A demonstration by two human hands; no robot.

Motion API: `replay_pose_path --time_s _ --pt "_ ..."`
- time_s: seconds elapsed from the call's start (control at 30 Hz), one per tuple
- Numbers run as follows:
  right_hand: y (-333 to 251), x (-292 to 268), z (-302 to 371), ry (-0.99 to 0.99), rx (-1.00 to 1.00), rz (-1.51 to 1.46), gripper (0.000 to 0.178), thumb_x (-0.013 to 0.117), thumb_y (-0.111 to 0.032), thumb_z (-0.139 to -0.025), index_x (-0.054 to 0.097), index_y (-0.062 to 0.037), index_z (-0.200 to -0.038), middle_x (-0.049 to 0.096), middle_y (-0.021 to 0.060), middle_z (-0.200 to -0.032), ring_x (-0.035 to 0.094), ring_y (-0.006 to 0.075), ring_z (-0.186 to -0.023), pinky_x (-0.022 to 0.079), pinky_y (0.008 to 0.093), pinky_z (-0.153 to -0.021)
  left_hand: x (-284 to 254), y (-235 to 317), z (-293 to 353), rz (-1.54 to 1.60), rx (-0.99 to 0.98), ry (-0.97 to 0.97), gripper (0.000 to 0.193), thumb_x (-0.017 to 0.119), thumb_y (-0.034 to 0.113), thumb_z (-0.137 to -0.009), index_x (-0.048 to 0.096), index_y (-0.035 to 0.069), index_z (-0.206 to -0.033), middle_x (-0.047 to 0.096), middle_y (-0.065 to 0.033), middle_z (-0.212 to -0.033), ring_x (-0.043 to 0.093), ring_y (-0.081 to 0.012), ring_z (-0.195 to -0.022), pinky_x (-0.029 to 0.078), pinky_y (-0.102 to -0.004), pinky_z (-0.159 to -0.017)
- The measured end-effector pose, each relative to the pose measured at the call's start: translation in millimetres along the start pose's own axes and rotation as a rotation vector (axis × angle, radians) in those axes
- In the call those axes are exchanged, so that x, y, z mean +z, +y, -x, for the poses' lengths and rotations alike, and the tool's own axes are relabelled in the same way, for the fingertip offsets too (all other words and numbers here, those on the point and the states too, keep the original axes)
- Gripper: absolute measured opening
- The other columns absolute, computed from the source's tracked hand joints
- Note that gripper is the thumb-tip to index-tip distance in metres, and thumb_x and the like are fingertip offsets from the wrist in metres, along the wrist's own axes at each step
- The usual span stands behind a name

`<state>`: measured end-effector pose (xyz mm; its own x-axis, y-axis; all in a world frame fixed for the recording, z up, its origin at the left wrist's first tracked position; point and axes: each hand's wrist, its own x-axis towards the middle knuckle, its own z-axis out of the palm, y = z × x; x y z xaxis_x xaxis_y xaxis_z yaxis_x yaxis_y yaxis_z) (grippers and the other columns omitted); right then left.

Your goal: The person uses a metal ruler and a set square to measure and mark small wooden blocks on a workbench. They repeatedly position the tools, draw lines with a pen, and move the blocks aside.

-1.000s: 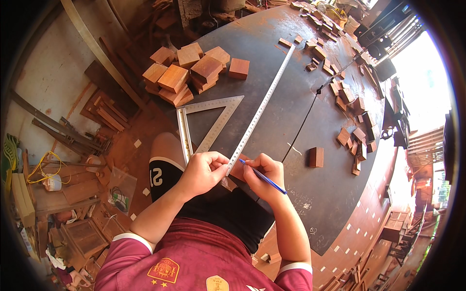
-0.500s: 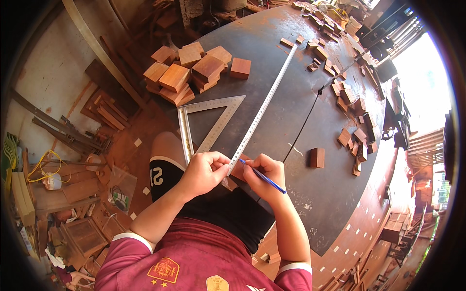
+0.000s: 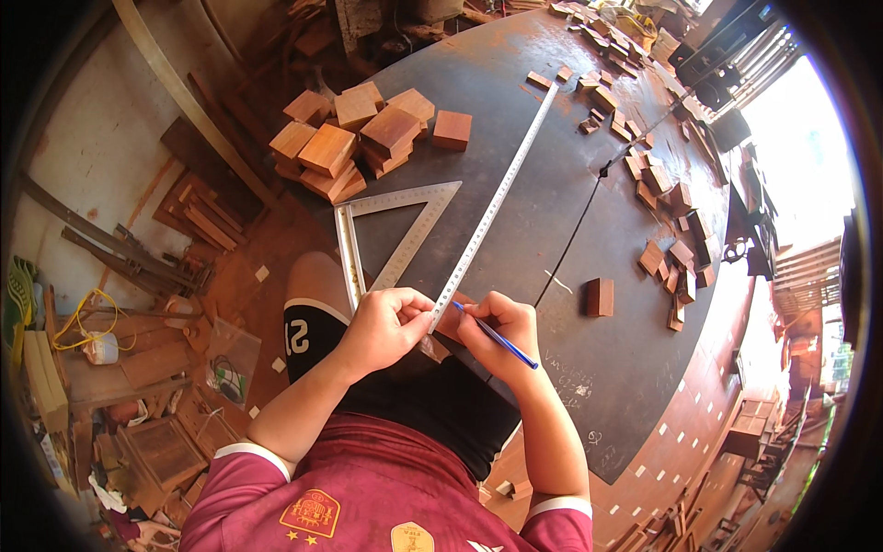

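Note:
My left hand [image 3: 391, 324] pinches the near end of a long metal ruler [image 3: 497, 198], which slants away to the right across the dark tabletop. A reddish wooden block [image 3: 449, 324] sits under the ruler's near end, partly hidden by my fingers. In my right hand [image 3: 506, 333] is a blue pen [image 3: 508, 346], its tip at the block beside the ruler's edge. To the left of the ruler lies a triangular metal square [image 3: 416, 197], close to my left hand.
Wooden blocks are piled [image 3: 328, 150] at the table's far left, with one block [image 3: 452, 131] beside them. A lone block [image 3: 600, 297] stands right of my hands. Several small blocks [image 3: 679, 198] line the right side. A dark seam [image 3: 575, 241] crosses the dark table [image 3: 515, 304].
The table and the things on it sit slightly further left in the picture. Both hands keep their hold, and the pen tip stays by the ruler.

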<state>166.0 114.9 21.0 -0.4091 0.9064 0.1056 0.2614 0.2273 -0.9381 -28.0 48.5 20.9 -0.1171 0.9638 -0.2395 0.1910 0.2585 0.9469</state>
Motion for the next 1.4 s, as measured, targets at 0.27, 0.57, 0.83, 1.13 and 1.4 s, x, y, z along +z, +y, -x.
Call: replay_pose_path --time_s 0.27,0.57,0.83,1.13,1.4 --pt "9 -19 5 -0.065 0.024 -0.099 0.011 0.072 -0.007 -0.085 0.064 -0.0005 -0.082 0.067 0.0096 -0.067 0.064 0.0100 -0.064 0.050 0.0294 -0.056 6 2 -5 -0.215 0.101 0.099 0.025 0.073 0.007 -0.092 0.073 -0.002 -0.115 0.073 -0.0050 -0.088 0.065 -0.0073 -0.075 0.055 -0.0244 -0.071" --pt "-150 -42 -23 -0.472 -0.633 0.458 0.026 0.074 -0.031 -0.073 0.075 -0.0055 -0.077 0.071 0.0147 -0.077 0.071 0.0341 -0.075 0.058 0.0457 -0.067 -65 -58 3 -0.294 0.551 0.392 0.044 0.067 -0.002 -0.094 0.058 -0.005 -0.137 0.064 -0.0122 -0.130 0.064 -0.0210 -0.110 0.052 -0.0344 -0.096" --pt "-209 -17 -20 -0.526 -0.874 0.708 0.029 0.070 -0.037 -0.077 0.075 -0.0090 -0.074 0.072 0.0108 -0.075 0.070 0.0308 -0.068 0.058 0.0440 -0.063 -107 -92 24 -0.152 0.097 0.563 0.041 0.066 0.022 -0.101 0.055 -0.001 -0.134 0.062 -0.0101 -0.133 0.057 -0.0186 -0.117 0.045 -0.0355 -0.093" --pt "-191 -1 -31 -0.601 -0.833 0.859 0.029 0.067 -0.038 -0.081 0.076 -0.0103 -0.076 0.073 0.0089 -0.076 0.071 0.0277 -0.070 0.058 0.0425 -0.065 -97 -118 36 0.224 -0.058 0.373 0.045 0.060 0.020 -0.097 0.055 0.004 -0.138 0.063 -0.0077 -0.132 0.060 -0.0186 -0.116 0.048 -0.0363 -0.092" --pt "-179 11 -50 -0.660 -0.819 0.966 0.030 0.065 -0.038 -0.085 0.076 -0.0115 -0.077 0.074 0.0072 -0.076 0.071 0.0249 -0.071 0.058 0.0411 -0.067 -97 -112 21 0.540 -0.050 0.084 0.050 0.055 0.019 -0.093 0.054 0.008 -0.141 0.065 -0.0056 -0.131 0.063 -0.0185 -0.114 0.052 -0.0370 -0.091"
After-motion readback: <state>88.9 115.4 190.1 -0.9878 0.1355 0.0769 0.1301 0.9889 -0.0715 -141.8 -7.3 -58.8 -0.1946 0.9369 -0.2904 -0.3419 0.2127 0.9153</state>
